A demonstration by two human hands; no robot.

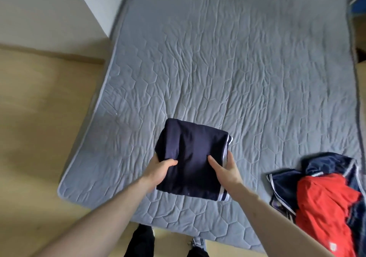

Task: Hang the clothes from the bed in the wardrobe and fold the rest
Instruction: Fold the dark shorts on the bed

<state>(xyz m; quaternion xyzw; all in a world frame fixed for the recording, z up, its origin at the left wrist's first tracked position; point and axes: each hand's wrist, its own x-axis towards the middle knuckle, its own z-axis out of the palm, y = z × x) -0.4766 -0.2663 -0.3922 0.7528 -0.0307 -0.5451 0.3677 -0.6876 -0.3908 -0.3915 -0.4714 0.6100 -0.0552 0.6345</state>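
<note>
The folded navy garment with white side stripes sits as a compact, roughly rectangular packet at the near end of the bed, held by both hands and either resting on or just above the quilted grey cover; which of the two cannot be told. Its long axis runs from the person outward across the mattress, leaning a little to the left at the far end, and the white-striped edge faces right.

The left hand grips the near-left edge, thumb lying on top and fingers tucked beneath the cloth. The right hand holds the striped right edge, thumb pressed on top of the fabric and the fingers curled round the side. Grasping opposite sides like this probably keeps the layers from sliding apart, so the fold survives being lifted or set down.

To the right, well apart from the packet, an unfolded heap lies at the mattress's near-right corner: a red garment bunched on top of dark blue clothing with white piping. That pile looks like work still to be sorted. Tan flooring lies left of the bed, with a pale wall beyond it.
</note>
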